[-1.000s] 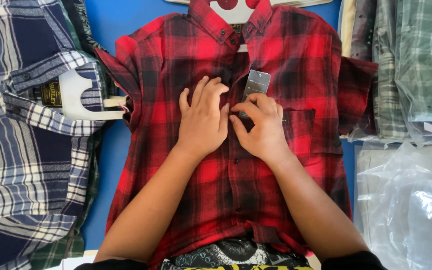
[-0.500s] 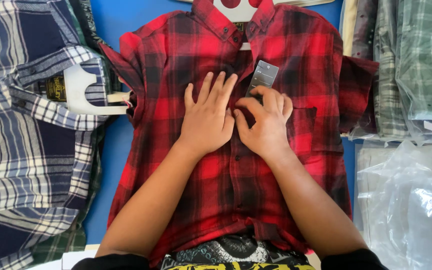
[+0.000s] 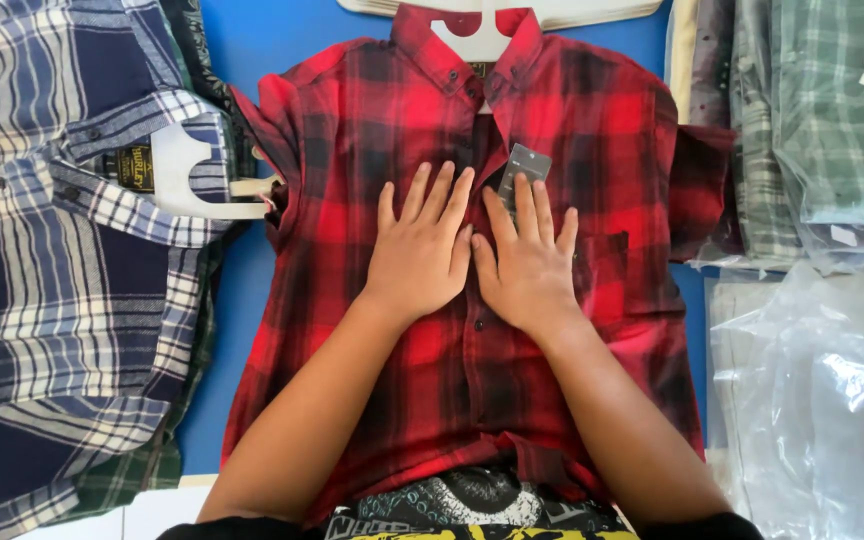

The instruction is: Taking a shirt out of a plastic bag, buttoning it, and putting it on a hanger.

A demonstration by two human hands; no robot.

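left hand (image 3: 422, 250): flat on red plaid shirt (image 3: 372, 330), fingers spread wide, holding nothing
right hand (image 3: 527, 260): flat beside it, fingers wide, tips at grey tag (image 3: 524, 168)
shirt: centre, on blue tabletop (image 3: 252, 40)
left: blue plaid shirt (image 3: 42, 300)
right: bagged shirts (image 3: 832, 130)

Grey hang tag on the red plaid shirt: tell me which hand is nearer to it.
Right. The right hand lies flat with its fingertips touching the grey hang tag; the left hand rests flat on the red plaid shirt to the tag's left, apart from it.
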